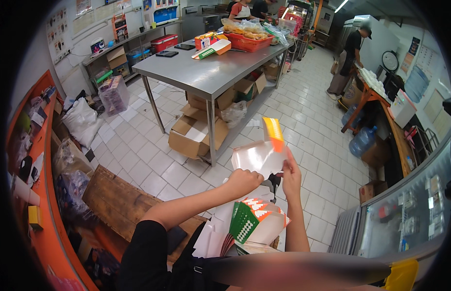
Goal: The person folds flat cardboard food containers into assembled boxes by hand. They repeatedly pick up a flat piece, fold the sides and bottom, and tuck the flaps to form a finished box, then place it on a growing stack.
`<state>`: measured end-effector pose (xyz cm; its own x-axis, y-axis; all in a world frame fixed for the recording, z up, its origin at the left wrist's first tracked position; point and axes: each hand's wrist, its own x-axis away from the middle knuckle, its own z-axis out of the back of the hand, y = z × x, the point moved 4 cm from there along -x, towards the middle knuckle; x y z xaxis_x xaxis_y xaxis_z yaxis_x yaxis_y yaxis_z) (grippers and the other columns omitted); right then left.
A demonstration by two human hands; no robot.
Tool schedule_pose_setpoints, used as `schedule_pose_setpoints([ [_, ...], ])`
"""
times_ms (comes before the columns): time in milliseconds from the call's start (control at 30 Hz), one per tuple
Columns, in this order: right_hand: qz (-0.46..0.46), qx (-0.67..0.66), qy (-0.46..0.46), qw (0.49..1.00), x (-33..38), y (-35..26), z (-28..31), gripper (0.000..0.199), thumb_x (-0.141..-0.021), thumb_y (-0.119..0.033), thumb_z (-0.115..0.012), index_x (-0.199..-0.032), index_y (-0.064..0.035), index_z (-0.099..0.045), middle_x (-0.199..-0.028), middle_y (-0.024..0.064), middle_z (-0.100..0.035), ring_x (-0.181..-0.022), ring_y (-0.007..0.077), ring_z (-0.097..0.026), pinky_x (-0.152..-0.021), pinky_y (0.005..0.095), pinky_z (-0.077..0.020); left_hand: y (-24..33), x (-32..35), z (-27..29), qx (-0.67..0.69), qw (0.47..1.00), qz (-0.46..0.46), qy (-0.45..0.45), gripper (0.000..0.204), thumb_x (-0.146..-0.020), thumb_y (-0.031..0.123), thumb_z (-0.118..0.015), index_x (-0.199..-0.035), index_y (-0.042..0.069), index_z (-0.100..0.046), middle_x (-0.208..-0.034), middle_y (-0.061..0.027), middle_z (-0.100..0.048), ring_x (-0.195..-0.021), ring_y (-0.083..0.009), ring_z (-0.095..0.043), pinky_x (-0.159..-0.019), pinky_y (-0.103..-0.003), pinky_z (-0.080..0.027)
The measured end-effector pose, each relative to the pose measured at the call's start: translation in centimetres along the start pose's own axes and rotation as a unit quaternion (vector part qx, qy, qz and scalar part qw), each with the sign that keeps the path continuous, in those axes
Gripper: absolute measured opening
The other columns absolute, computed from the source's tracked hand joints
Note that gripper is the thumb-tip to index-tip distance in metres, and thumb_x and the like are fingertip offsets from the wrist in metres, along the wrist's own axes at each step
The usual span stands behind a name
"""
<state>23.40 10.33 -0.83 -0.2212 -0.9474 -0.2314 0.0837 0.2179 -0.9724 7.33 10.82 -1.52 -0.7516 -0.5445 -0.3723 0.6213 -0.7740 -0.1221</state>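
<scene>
Head view: hands [266, 178] gripping carton's [260, 154] edges

I see both forearms raised to frame centre: my left hand [243, 180] closed in a pinch, my right hand [291, 174] upright, fingers gripping closed.

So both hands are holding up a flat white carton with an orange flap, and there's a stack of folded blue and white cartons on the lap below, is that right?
Not quite. In the head view the left hand and right hand do hold the flat white carton with the orange flap, but the stack of folded cartons below is green, orange and white, not blue and white.
</scene>
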Motion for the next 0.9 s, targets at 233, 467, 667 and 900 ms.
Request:
schedule_pose_setpoints([
  [233, -0.101, -0.27, -0.009, 0.957, -0.4, -0.5, 0.2, 0.04, -0.095, -0.032, -0.05, -0.116, 0.0025, -0.049, -0.101, 0.0109, -0.061, -0.083, 0.0182, -0.063, -0.072, 0.0284, -0.0528, -1.0, -1.0, 3.7, 0.328, 0.944, 0.01, 0.034, 0.024, -0.094, 0.028, -0.046, -0.11, 0.012, -0.053, -0.09, -0.0076, -0.062, -0.08, -0.0277, -0.062, -0.067, -0.037, -0.05],
  [467, -0.112, -0.272, -0.054, 0.954, -0.9, -2.5, -0.3, 0.033, -0.095, -0.026, -0.051, -0.114, 0.0009, -0.049, -0.105, 0.0123, -0.062, -0.085, 0.0198, -0.065, -0.072, 0.0288, -0.0546, -2.2, -3.1, 6.0, 0.088, 0.976, -0.157, 0.12, 0.024, -0.077, 0.015, -0.059, -0.101, 0.015, -0.056, -0.098, -0.0024, -0.058, -0.088, -0.0215, -0.061, -0.07, -0.034, -0.051],
  [667, 0.04, -0.137, 0.064, 0.988, -1.0, -3.1, 0.7, 0.021, -0.09, -0.01, -0.059, -0.105, 0.0043, -0.057, -0.086, 0.0144, -0.067, -0.076, 0.0202, -0.067, -0.074, 0.0286, -0.0541, -3.5, -2.8, 7.7, 0.097, 0.953, -0.196, 0.211, 0.014, -0.077, 0.014, -0.06, -0.091, 0.013, -0.058, -0.099, -0.0022, -0.06, -0.089, -0.0212, -0.059, -0.072, -0.034, -0.05],
  [900, 0.301, -0.023, 0.054, 0.952, -0.1, -6.2, -0.1, 0.015, -0.091, -0.01, -0.057, -0.096, 0.0023, -0.064, -0.104, 0.0183, -0.064, -0.1, 0.0247, -0.061, -0.087, 0.0343, -0.0501, -4.0, -3.0, 10.1, 0.283, 0.921, -0.107, 0.245, 0.029, -0.076, 0.014, -0.065, -0.105, 0.011, -0.061, -0.105, -0.0081, -0.061, -0.097, -0.0262, -0.059, -0.078, -0.037, -0.048],
])
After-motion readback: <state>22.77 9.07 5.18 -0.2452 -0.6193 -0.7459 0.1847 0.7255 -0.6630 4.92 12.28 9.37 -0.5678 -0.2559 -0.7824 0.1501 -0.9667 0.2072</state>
